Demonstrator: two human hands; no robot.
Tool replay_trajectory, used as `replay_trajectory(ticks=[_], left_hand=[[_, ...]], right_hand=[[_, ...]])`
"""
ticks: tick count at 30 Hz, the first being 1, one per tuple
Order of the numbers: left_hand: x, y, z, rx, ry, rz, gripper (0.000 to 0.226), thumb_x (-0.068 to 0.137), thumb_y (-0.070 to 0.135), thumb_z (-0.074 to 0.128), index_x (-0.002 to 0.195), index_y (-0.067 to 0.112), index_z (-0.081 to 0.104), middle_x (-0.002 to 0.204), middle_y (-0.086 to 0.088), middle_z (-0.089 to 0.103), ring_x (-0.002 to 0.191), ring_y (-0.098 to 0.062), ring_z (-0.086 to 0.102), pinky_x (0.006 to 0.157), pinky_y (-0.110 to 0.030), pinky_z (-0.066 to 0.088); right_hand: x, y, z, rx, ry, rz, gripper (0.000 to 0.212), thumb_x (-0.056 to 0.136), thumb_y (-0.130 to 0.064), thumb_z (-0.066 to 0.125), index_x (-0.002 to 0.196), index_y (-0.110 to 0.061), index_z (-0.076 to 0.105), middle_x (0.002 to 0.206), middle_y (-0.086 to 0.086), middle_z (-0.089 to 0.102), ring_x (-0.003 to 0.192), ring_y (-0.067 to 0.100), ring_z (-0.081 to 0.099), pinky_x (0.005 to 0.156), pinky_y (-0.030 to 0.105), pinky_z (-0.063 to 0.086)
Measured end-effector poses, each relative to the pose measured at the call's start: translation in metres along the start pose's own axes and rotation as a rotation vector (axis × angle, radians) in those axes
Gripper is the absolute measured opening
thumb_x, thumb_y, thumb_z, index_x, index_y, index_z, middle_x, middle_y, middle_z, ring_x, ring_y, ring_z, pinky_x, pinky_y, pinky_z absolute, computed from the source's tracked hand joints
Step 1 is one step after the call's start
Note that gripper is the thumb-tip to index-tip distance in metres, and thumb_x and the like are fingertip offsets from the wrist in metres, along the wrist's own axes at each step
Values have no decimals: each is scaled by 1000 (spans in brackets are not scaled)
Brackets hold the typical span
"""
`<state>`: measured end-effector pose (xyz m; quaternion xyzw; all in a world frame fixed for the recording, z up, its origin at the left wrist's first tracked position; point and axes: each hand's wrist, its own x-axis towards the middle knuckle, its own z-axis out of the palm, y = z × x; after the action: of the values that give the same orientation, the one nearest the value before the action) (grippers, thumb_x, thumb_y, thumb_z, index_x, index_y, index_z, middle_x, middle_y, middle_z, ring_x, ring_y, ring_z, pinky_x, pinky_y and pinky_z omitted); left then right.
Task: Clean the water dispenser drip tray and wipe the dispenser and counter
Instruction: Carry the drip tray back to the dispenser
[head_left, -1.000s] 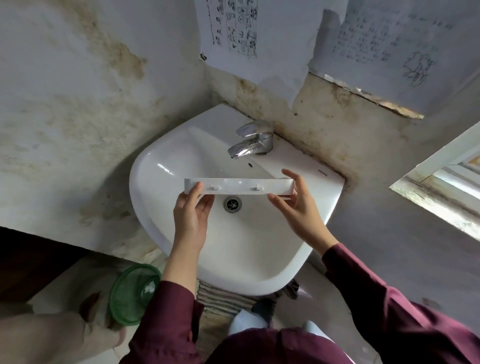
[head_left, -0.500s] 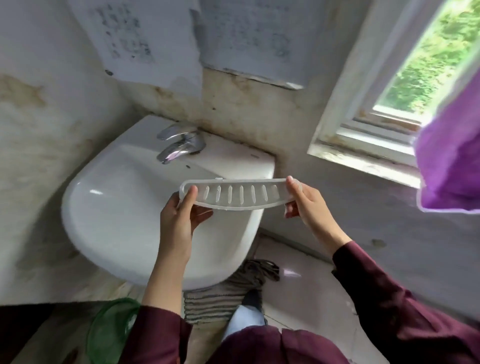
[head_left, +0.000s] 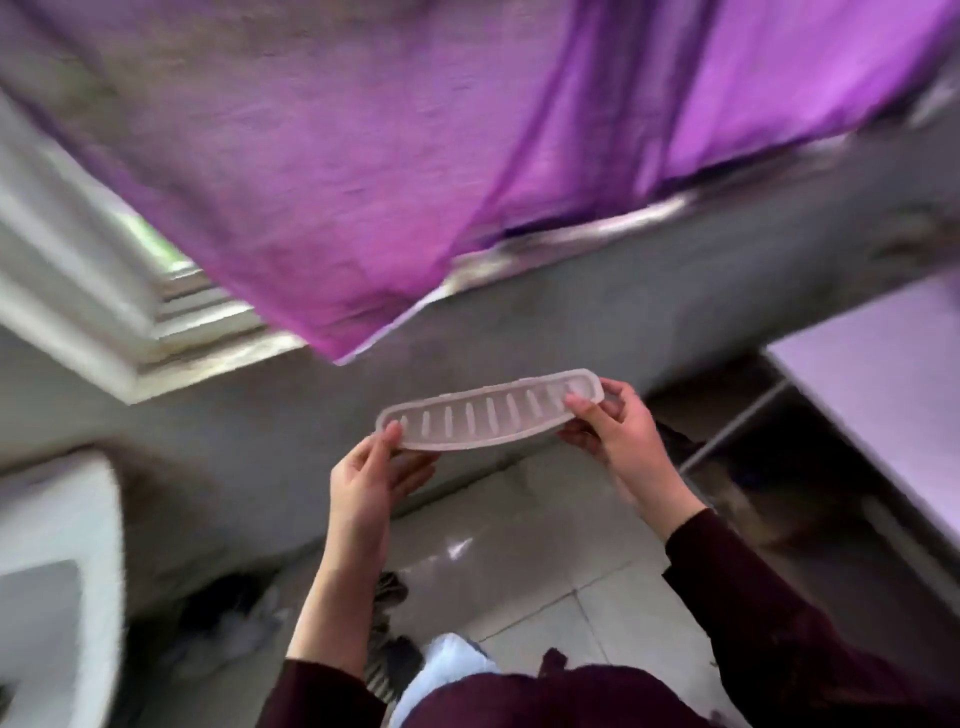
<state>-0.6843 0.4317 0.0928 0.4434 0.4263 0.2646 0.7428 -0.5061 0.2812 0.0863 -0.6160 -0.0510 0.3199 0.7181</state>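
The white slotted drip tray (head_left: 488, 418) is a long curved plastic grille, held level in the air with its slots facing up. My left hand (head_left: 371, 480) pinches its left end, thumb on top. My right hand (head_left: 615, 434) grips its right end the same way. The tray hangs over the tiled floor, away from the sink. No dispenser or counter is visible.
The white sink (head_left: 57, 587) is at the lower left edge. A purple curtain (head_left: 389, 156) hangs across the top, partly over the window frame (head_left: 104, 291). A pale surface on a metal frame (head_left: 878, 400) stands at the right. Grey tiles (head_left: 524, 587) lie below.
I have turned right, away from the sink, carrying the tray in both hands. The tray has gone from edge-on over the basin to slots-up. The view is motion-blurred.
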Motion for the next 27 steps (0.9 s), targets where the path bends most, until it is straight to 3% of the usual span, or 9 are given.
replay_trajectory(ticks=[4, 6, 9, 12, 16, 19, 22, 27], left_hand=[[4, -33, 90, 92, -182, -21, 11, 92, 16, 59, 96, 8, 65, 78, -5, 67, 67, -15, 65, 64, -21, 58], [6, -50, 139, 105, -263, -41, 14, 92, 13, 59, 105, 10, 60, 84, -8, 67, 64, -13, 66, 62, -22, 58], [14, -72, 208, 150, -392, -86, 12, 93, 12, 58, 104, 11, 59, 90, -14, 65, 72, -19, 66, 66, -23, 59], [24, -90, 251, 187, -437, -143, 19, 92, 18, 60, 107, 7, 59, 94, -19, 64, 82, -26, 66, 73, -28, 59], [49, -118, 322, 219, -498, -236, 15, 94, 17, 58, 104, 5, 56, 88, -19, 64, 78, -26, 66, 75, -32, 58], [71, -136, 376, 282, -537, -268, 17, 96, 17, 56, 106, 4, 54, 87, -17, 65, 76, -24, 68, 76, -32, 59], [100, -154, 432, 368, -551, -254, 14, 96, 16, 55, 104, 4, 55, 90, -17, 64, 76, -23, 67, 72, -29, 59], [141, -189, 534, 643, -622, -168, 10, 92, 17, 61, 95, 7, 62, 88, -9, 66, 78, -20, 64, 68, -27, 52]], right_hand=[[1, -20, -88, 116, 260, -74, 32, 87, -7, 63, 115, -3, 47, 93, 12, 63, 68, 14, 62, 65, 25, 56], [2, -31, -131, 150, 376, -121, 27, 88, -9, 64, 111, -7, 50, 90, 8, 63, 69, 13, 61, 62, 23, 56], [8, -44, -189, 184, 522, -157, 27, 89, -14, 64, 114, -10, 55, 93, 6, 63, 73, 11, 63, 60, 20, 54], [20, -50, -224, 184, 580, -168, 33, 90, -12, 60, 123, -12, 55, 104, 7, 64, 91, 18, 64, 69, 24, 56], [51, -57, -276, 151, 734, -193, 42, 89, -17, 63, 129, -15, 50, 113, 9, 61, 100, 22, 64, 79, 31, 55], [90, -69, -313, 155, 839, -162, 43, 89, -20, 63, 128, -13, 45, 118, 7, 58, 97, 20, 64, 77, 31, 55], [136, -81, -352, 119, 834, -106, 43, 88, -20, 64, 125, -14, 43, 118, 9, 58, 94, 19, 65, 76, 31, 56], [210, -99, -432, 55, 930, 23, 51, 87, -14, 65, 132, -13, 42, 116, 13, 58, 102, 25, 62, 87, 36, 55]])
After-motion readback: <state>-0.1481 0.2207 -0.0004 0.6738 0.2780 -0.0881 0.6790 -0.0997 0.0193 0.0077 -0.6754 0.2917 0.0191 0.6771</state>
